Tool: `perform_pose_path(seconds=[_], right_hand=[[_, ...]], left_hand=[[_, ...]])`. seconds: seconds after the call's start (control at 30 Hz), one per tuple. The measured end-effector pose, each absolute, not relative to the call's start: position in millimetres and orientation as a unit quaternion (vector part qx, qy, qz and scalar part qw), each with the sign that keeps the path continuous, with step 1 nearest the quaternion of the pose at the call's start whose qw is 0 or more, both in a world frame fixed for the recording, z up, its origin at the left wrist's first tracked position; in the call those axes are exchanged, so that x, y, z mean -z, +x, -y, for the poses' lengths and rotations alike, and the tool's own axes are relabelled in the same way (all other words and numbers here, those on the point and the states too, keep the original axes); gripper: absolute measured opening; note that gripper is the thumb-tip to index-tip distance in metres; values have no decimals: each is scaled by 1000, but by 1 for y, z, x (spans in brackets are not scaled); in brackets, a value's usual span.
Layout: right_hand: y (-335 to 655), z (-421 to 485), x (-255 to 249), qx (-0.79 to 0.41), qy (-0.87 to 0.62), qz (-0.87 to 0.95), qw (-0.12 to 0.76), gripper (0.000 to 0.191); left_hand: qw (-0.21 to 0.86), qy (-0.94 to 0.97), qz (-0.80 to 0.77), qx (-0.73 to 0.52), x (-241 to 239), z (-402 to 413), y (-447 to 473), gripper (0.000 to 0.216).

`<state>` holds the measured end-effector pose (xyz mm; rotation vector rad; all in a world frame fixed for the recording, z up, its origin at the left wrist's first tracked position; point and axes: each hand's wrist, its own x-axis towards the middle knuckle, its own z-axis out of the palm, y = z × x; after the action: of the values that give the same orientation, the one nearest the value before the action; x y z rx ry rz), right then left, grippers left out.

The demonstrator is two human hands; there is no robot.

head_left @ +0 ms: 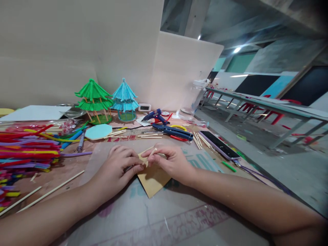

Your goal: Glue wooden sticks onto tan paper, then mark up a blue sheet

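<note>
A tan square sheet [155, 181], like card or sandpaper, lies cornerwise on the clear mat between my hands. Over its far part, my right hand [173, 160] pinches a short thin wooden stick [153, 152] between thumb and fingers. My left hand [123, 164] is closed, thumb against fingertips, at the sheet's left edge; what it holds, if anything, is hidden. The two hands' fingertips nearly meet. Beyond them lie several cut wooden sticks [150, 135] and a pale blue octagonal piece [98, 131].
Green [93, 99] and blue [124, 99] pipe-cleaner pavilions stand at the back. Nearby are a glue gun [156, 116], dark-handled pliers [173, 131], a phone [219, 145] and a water bottle [192, 99]. Colourful pipe cleaners [30, 150] pile up at left, with long sticks [53, 189] in front.
</note>
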<state>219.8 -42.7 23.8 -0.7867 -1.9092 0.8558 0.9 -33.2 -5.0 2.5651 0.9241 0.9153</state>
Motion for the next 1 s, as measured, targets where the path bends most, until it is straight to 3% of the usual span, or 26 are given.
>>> perform_pose_path(seconds=[0.27, 0.4, 0.5, 0.67, 1.0], right_hand=[[221, 45, -26, -327, -349, 775, 413, 22], [222, 42, -23, -427, -361, 722, 407, 11], [222, 36, -20, -528, -332, 657, 424, 28], [225, 30, -17, -651, -252, 585, 413, 23], [230, 30, -18, -559, -399, 621, 378, 43]], left_hand=[[136, 883, -322, -313, 2, 35, 4, 18], [144, 887, -351, -265, 4, 36, 5, 26], [145, 889, -358, -244, 4, 36, 5, 22], [133, 894, -351, -244, 5, 36, 5, 24], [139, 894, -357, -233, 5, 36, 2, 23]])
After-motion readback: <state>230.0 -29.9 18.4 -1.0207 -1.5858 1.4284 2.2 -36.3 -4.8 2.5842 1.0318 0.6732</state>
